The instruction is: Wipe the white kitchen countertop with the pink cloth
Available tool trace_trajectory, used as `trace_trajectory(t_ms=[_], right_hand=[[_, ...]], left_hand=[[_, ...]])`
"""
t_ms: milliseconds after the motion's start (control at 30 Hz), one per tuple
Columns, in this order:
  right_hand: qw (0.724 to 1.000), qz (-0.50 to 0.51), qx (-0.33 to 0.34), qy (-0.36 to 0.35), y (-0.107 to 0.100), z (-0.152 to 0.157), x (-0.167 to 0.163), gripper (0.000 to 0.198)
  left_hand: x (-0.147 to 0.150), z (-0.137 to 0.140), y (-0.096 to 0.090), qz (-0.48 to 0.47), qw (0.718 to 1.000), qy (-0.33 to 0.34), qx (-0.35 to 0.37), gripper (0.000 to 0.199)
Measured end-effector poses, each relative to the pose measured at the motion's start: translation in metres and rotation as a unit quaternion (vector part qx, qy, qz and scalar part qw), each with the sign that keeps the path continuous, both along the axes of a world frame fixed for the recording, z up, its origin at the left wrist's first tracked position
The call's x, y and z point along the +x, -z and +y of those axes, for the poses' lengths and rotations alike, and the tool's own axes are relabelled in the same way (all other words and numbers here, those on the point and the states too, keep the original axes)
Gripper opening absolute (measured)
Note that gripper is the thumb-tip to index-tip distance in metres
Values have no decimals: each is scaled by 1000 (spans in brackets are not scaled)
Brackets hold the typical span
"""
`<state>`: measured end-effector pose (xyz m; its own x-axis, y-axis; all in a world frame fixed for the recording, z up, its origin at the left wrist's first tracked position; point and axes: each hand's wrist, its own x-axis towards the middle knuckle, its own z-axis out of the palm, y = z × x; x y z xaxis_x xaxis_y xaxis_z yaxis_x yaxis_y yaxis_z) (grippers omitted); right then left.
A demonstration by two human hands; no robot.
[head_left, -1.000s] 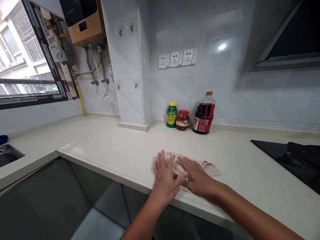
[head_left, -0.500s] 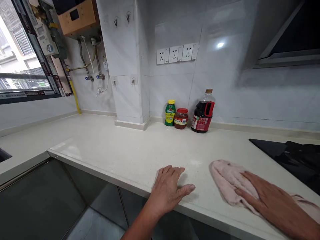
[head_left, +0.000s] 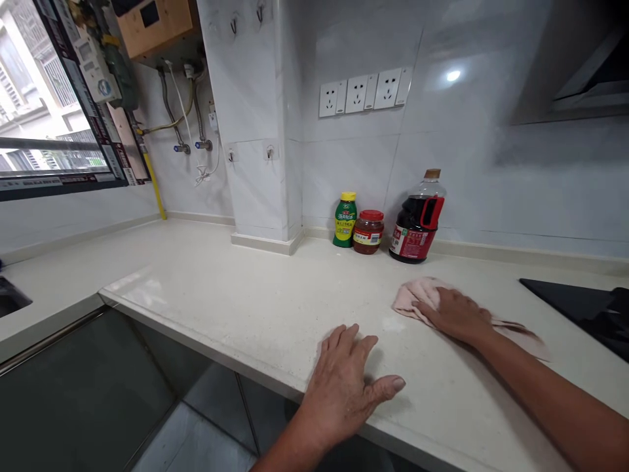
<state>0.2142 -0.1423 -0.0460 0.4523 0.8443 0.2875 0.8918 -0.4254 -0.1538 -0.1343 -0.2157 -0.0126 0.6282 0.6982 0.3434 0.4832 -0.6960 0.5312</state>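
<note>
A pale pink cloth lies crumpled on the white countertop, its tail trailing out to the right. My right hand presses down on the cloth and grips it, the thumb along its near side. Close to the counter's front edge, my left hand rests with fingers spread and holds nothing. Behind the cloth, by the wall, stands a large bottle of dark liquid with a red handle. Left of it are a red-lidded jar and a green bottle with a yellow cap.
A black cooktop lies at the right, under a range hood. A wall pillar juts onto the counter. Part of a sink shows at far left. Sockets line the back wall.
My right hand has pushed the cloth away from me and to the left, nearer the bottles. My left hand stays spread on the counter. The view has shifted slightly.
</note>
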Motion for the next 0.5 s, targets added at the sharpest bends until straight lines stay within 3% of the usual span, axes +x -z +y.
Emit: trace_trajectory(t_ms=[133,267,367,500], right_hand=[[998,10,-28,-58,-9,34,-60,84],[985,6,-55,-164,-15,41,-119,80],[967,5,-78,-241,-17,22,-152,77],[945,8,-93,-314,-16,-33,-169,71]], left_hand=[[1,0,-1,-2,1000,-22,-21,74],[1,-1,-4,-13,999,-40,-11,73],[2,0,-3,-24,998,-60,9,71],[2,3,4,-40,995,-87,25,71]])
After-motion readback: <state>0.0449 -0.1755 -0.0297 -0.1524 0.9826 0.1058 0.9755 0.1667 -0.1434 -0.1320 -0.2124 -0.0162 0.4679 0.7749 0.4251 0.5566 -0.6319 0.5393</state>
